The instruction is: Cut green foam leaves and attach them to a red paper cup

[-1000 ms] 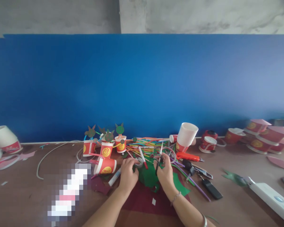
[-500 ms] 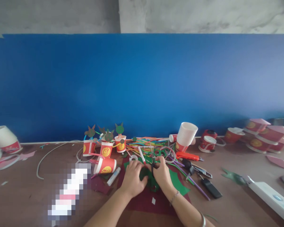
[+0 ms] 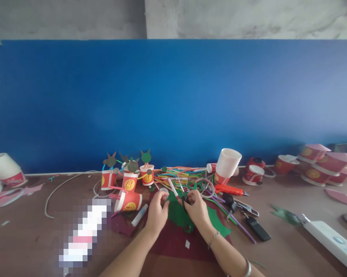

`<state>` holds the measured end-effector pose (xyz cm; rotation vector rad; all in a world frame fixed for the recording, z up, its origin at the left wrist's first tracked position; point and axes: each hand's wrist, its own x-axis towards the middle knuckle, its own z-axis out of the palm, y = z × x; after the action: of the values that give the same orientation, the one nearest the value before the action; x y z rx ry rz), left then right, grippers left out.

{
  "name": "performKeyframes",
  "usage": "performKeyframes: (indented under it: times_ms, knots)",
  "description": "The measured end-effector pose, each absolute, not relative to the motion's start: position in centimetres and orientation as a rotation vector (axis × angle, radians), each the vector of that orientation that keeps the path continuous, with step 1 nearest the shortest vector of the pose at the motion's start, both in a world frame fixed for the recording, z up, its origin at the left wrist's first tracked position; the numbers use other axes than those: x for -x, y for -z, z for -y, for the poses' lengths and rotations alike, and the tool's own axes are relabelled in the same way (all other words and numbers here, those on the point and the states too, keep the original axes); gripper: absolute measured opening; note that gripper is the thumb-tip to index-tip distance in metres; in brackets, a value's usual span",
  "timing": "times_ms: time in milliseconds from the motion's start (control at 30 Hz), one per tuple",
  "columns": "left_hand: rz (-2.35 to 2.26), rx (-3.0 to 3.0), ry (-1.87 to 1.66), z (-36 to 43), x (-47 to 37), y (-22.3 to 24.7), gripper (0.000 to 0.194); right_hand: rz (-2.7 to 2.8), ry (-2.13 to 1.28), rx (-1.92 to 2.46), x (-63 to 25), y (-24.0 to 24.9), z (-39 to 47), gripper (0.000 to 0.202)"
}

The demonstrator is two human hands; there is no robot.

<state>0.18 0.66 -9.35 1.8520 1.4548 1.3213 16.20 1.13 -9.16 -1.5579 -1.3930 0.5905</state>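
My right hand (image 3: pixel 196 209) grips black-handled scissors (image 3: pixel 181 185), their blades pointing away over the pile of sticks. My left hand (image 3: pixel 158 211) is closed in a pinch just left of them, with what looks like a small green paper piece (image 3: pixel 168 197) at the fingertips. Between and below the hands lies cut green paper (image 3: pixel 177 215) on a dark red sheet (image 3: pixel 173 246). A white marker with a red end (image 3: pixel 172 187) lies beyond, near the scissors. The tape roll (image 3: pixel 163 189) behind my left fingers is partly hidden.
Several red paper cups with green animal heads (image 3: pixel 129 184) stand at the back left; one cup (image 3: pixel 129 201) lies tipped. A glue stick (image 3: pixel 139 215) is left of my hand. To the right are a cup stack (image 3: pixel 227 165), an orange cutter (image 3: pixel 230 190), keys (image 3: pixel 230 202) and a power strip (image 3: pixel 332 242).
My left hand has moved left, off the green paper and away from the scissors. The scissors in my right hand have tilted to the left, with their blades apart.
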Motion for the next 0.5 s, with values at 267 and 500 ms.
performKeyframes:
  times_ms: [267, 500]
  knots:
    - [-1.447, -1.484, -1.65, -1.47, 0.78, 9.48, 0.018, 1.342, -0.618, 1.517, -16.31, 9.1, -1.3, 0.029]
    - [-1.389, -1.297, -1.645, -1.3, 0.77, 9.17, 0.018, 1.46, -0.446, 1.626, -16.49, 8.7, -1.19, 0.025]
